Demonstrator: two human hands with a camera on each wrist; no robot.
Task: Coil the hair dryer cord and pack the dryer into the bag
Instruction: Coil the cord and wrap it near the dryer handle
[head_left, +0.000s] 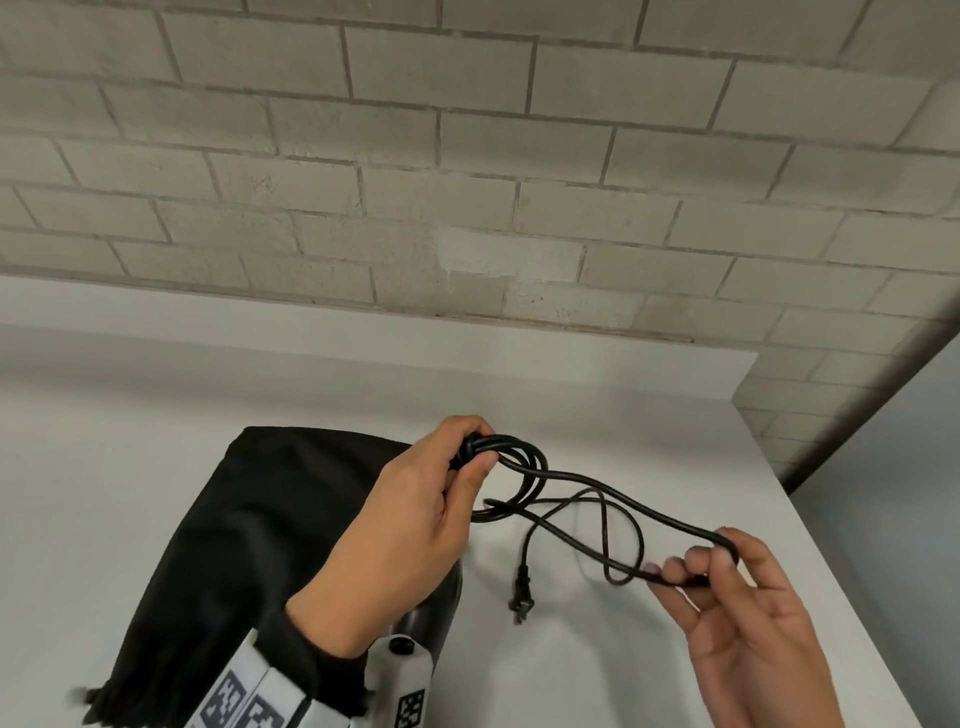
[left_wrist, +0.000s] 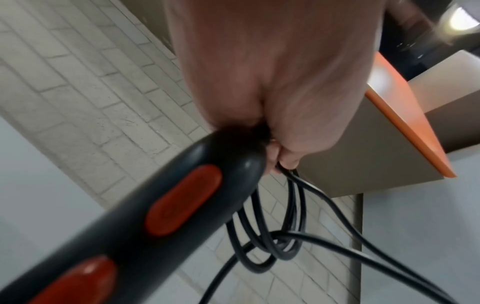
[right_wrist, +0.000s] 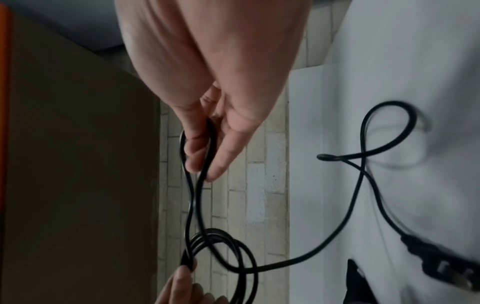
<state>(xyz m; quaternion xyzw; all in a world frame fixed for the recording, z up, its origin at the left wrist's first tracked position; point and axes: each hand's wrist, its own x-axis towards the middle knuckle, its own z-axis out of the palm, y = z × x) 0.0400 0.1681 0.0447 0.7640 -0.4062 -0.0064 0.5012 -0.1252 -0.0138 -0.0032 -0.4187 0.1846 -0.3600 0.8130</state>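
My left hand (head_left: 475, 453) grips a few coiled loops of the black cord (head_left: 524, 478) against the end of the hair dryer's handle. The dark grey dryer (left_wrist: 135, 236), with orange-red buttons, hangs below that hand; in the head view only part of the dryer's body (head_left: 441, 597) shows under my wrist. To the right, my right hand (head_left: 698, 569) pinches a bend of the loose cord (right_wrist: 205, 156) above the table. The plug (head_left: 522, 597) lies on the tabletop between my hands. The black bag (head_left: 249, 530) lies flat on the left, partly under my left arm.
The white table (head_left: 649, 415) stands against a grey brick wall (head_left: 467, 182). Its right edge (head_left: 852, 561) runs close to my right hand, with floor beyond. An orange-topped panel (left_wrist: 405, 115) appears in the left wrist view.
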